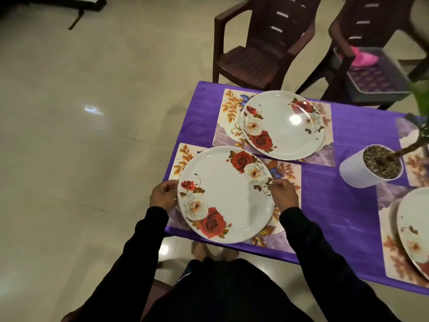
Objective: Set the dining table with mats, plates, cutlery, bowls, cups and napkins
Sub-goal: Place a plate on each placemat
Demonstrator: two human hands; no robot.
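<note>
Both hands pinch the round white rose-printed plate [226, 194] by its rim, left hand [163, 194] at nine o'clock, right hand [284, 194] at three, likely to centre it level on the floral rectangular mat [286, 180]; from the head view, it sits on the purple-clothed worktop [348, 205]; a matching plate [283, 124] rests at one o'clock; a white plant pot [362, 169] stands at three.

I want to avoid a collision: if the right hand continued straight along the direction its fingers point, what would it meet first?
Probably the second plate; the right hand points up-left over the near plate, though depth is unclear.
</note>
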